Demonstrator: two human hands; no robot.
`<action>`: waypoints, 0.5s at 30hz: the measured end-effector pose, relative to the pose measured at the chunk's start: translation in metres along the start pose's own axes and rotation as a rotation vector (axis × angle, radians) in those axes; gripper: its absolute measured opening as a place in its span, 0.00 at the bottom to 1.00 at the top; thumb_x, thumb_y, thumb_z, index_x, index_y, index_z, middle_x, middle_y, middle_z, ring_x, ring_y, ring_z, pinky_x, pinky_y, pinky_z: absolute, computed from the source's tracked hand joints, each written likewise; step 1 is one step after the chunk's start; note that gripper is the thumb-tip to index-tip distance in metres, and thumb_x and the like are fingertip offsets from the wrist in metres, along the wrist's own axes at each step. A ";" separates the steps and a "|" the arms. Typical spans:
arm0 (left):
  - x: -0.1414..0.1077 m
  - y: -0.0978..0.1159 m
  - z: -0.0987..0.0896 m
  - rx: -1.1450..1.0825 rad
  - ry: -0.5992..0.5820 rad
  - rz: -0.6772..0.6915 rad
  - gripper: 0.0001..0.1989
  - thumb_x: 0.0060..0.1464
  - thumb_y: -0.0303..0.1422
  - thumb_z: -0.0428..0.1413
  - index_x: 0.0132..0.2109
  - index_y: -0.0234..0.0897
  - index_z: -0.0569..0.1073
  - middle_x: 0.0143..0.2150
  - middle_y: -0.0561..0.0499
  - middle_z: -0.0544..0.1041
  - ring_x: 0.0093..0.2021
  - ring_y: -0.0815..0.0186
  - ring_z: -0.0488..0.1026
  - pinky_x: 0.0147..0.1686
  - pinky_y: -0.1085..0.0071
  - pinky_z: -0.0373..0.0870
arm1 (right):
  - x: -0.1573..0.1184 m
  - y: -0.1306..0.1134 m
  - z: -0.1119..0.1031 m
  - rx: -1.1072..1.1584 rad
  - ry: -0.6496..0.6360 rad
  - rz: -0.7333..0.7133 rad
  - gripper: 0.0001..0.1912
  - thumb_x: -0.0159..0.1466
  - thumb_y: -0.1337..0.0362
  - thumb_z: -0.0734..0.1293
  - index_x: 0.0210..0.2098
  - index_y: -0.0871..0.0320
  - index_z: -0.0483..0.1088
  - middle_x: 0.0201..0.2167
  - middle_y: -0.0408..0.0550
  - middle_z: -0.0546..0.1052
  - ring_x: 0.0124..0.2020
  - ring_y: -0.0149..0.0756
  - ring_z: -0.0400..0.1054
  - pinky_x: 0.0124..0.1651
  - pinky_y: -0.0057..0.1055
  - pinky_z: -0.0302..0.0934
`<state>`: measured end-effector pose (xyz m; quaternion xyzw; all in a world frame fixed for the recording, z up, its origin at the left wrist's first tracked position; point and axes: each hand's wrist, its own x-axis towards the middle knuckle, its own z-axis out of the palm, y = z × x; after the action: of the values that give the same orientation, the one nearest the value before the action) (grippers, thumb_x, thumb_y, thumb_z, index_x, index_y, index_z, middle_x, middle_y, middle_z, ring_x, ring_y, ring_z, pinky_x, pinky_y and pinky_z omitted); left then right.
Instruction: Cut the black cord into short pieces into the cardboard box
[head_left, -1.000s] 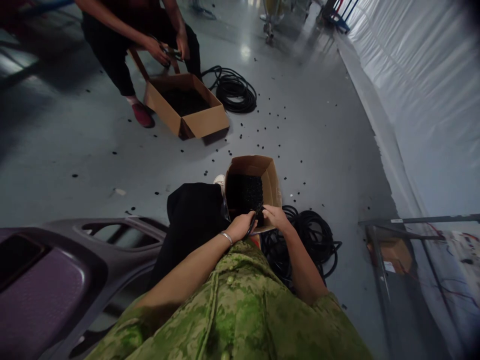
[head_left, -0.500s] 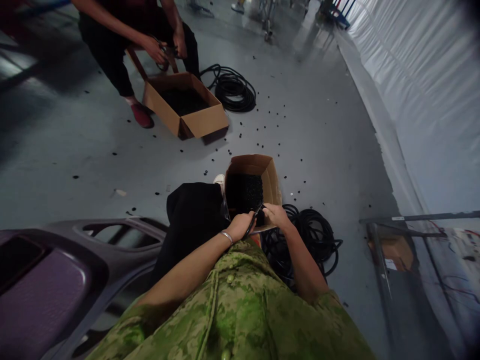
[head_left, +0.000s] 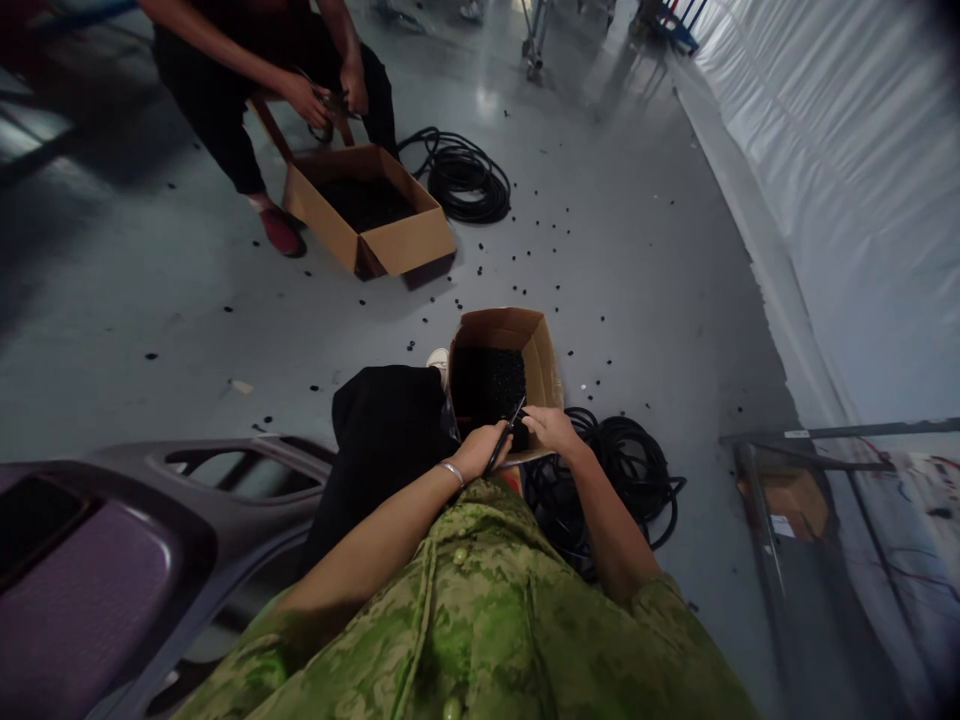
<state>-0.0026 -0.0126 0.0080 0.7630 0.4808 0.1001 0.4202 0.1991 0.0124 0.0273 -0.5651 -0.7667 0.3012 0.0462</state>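
A: What do the hands have?

B: The left hand [head_left: 482,450] is curled round slim scissors with dark handles and narrow metal blades [head_left: 507,434]. They slant up and to the right, over the near edge of an open brown cardboard box [head_left: 547,375].

A: And the right hand [head_left: 553,428]?

B: Its fingers are bent in close to the blade tips, beside something dark; I can't tell whether it grips that. Both forearms reach in from the near side, wrists fairly level, a shiny metal bracelet [head_left: 451,473] on the left.

A: What's in the box?

B: A grainy heap of small black pieces [head_left: 501,380]. More lie scattered on the smooth grey floor [head_left: 645,260].

A: Anything close by?

B: Tangled loops of black, rubbery-looking hose [head_left: 637,470], right of the box. On the far left, a co-worker in black trousers [head_left: 202,105] sits behind a wider cardboard box [head_left: 411,240].
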 end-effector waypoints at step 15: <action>0.003 0.001 0.002 -0.003 -0.002 -0.050 0.17 0.64 0.35 0.47 0.54 0.28 0.70 0.37 0.40 0.81 0.35 0.59 0.79 0.35 0.69 0.67 | 0.005 -0.013 -0.004 -0.053 0.004 0.063 0.12 0.71 0.62 0.59 0.42 0.53 0.75 0.31 0.45 0.80 0.36 0.37 0.72 0.37 0.27 0.53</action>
<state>0.0006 -0.0108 0.0069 0.7504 0.4990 0.0896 0.4241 0.1882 0.0166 0.0357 -0.5908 -0.7560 0.2809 0.0230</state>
